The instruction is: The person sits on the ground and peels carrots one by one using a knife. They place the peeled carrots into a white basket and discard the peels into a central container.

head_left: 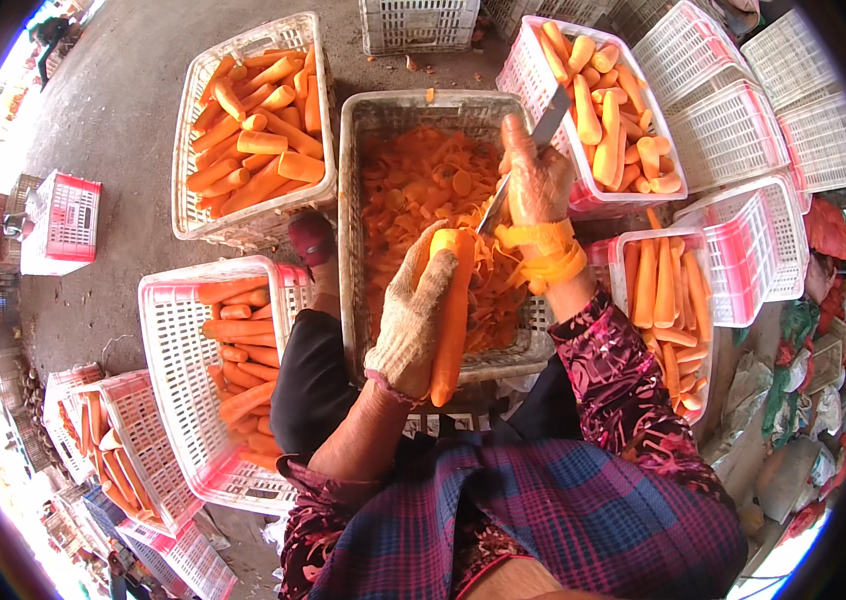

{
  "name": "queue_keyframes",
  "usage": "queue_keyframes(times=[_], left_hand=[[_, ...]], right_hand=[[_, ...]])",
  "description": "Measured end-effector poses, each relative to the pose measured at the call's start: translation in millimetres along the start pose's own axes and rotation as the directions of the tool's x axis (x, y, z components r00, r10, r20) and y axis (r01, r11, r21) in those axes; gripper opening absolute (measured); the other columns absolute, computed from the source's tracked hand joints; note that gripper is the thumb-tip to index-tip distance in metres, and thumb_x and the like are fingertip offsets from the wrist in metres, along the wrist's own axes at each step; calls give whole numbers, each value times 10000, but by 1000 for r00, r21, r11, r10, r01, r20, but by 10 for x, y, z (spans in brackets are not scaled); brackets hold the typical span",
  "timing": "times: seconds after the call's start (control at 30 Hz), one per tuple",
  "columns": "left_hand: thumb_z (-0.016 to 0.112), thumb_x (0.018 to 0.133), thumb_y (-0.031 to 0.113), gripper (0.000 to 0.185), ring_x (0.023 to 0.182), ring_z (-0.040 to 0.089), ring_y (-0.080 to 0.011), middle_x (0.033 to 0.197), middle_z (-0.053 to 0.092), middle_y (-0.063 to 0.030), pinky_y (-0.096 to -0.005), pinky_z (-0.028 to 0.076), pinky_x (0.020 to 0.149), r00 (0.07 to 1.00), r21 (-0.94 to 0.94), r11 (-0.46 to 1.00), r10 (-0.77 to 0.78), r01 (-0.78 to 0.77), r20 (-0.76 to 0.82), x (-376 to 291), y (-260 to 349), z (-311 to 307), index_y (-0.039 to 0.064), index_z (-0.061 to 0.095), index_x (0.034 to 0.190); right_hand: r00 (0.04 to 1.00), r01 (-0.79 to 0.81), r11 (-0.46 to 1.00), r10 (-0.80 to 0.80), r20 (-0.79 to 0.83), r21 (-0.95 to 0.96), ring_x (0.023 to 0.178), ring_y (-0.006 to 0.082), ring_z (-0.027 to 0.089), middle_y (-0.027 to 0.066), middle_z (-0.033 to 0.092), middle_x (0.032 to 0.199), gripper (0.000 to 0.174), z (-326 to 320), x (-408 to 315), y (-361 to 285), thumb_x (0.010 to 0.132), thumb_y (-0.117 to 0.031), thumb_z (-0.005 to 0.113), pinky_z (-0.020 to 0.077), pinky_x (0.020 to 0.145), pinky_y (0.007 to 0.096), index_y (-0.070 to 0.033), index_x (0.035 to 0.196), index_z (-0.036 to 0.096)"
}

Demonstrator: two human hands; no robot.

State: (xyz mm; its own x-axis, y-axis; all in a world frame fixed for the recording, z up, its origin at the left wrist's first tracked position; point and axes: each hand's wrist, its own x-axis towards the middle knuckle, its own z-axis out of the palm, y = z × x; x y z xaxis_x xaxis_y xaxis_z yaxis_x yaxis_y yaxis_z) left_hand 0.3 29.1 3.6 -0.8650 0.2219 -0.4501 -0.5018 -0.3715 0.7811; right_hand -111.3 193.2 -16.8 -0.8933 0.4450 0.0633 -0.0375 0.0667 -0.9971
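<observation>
My left hand (411, 319), in a pale knitted glove, grips a thick orange carrot (454, 330), its blunt upper end pointing away from me. Just right of that end, my right hand (539, 180) is bare and closed around a metal blade tool (496, 204), perhaps a knife or peeler; its handle is mostly hidden by the fingers. Orange peel strips (543, 255) drape over my right wrist, and more hang beside the carrot. Below both hands stands a dirty plastic crate (348, 187) holding a heap of carrot peelings (423, 180) with some cut pieces among them.
Carrots fill crates at upper left (181, 172), lower left (175, 390), upper right (663, 112) and right (706, 375). Further crates, some with a few carrots, stand at far left. Nested white crates (727, 135) lean at far right, above a pile of bags and cloth (798, 375).
</observation>
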Motion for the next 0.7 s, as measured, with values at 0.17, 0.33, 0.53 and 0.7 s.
queue_keyframes(times=[0.17, 0.33, 0.53, 0.7], left_hand=[[624, 996, 271, 487, 968, 576, -107, 1104, 633, -54, -261, 492, 833, 998, 136, 989, 48, -52, 35, -13, -1, 107, 68, 508, 1423], [645, 992, 347, 549, 990, 600, -134, 1190, 625, -70, -279, 513, 855, 989, 48, 999, -2, -5, 148, -71, -65, 124, 68, 496, 1441], [515, 1041, 454, 509, 729, 663, -182, 1001, 677, -95, -283, 586, 638, 983, -596, 782, -163, 181, 85, 93, -47, -87, 101, 507, 1407], [501, 1019, 555, 516, 654, 656, -193, 834, 690, -70, -302, 565, 594, 986, -602, 795, -150, 79, -68, 164, -140, -153, 103, 634, 1228]], right_hand=[[998, 17, 999, -14, 68, -43, 537, 115, 455, -11, 517, 566, 537, 93, -165, -32, 933, -457, 714, 400, 530, 335, -22, 645, 588], [977, 119, 993, -121, -175, -19, 521, 118, 458, -1, 517, 567, 514, -51, 195, 113, 941, -449, 703, 371, 501, 339, -35, 652, 604], [987, -154, 984, 158, -29, 91, 496, 122, 484, 7, 512, 571, 505, 3, -5, 24, 914, -470, 725, 376, 506, 286, -82, 646, 547], [963, -228, 973, 222, 152, 28, 477, 133, 485, 7, 461, 559, 570, 66, -613, -261, 930, -543, 670, 389, 479, 306, -79, 637, 516]])
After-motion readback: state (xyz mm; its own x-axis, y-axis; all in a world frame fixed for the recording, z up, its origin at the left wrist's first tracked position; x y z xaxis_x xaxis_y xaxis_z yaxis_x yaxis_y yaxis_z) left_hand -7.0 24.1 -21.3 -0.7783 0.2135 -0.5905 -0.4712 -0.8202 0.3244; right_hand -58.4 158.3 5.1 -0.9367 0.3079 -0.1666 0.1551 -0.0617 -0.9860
